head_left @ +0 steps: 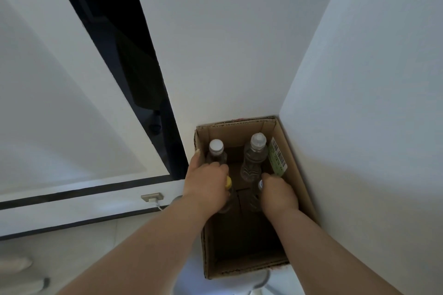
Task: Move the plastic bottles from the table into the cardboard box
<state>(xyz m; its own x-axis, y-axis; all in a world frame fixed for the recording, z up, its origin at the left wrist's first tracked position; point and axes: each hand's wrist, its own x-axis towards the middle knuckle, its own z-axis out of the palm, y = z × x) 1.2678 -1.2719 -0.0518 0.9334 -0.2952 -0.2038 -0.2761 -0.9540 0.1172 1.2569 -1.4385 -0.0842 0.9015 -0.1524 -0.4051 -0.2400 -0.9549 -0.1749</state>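
Clear bottles (254, 158) upright in cardboard box (297, 175)

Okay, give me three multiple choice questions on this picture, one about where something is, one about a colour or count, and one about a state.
1. Where does the cardboard box stand?
A. In a corner between two white walls
B. On a shelf
C. In the middle of a room

2. What colour is the cap under the left hand?
A. Red
B. Yellow
C. Black

3. How do the two far bottles stand in the box?
A. Lying flat
B. Upside down
C. Upright

Answers: 1 A, the box's far and right sides meet the walls. 2 B, a yellow cap shows beside the left hand's fingers. 3 C, the white-capped bottle and the clear-capped bottle both have caps uppermost. The right hand grips another bottle.
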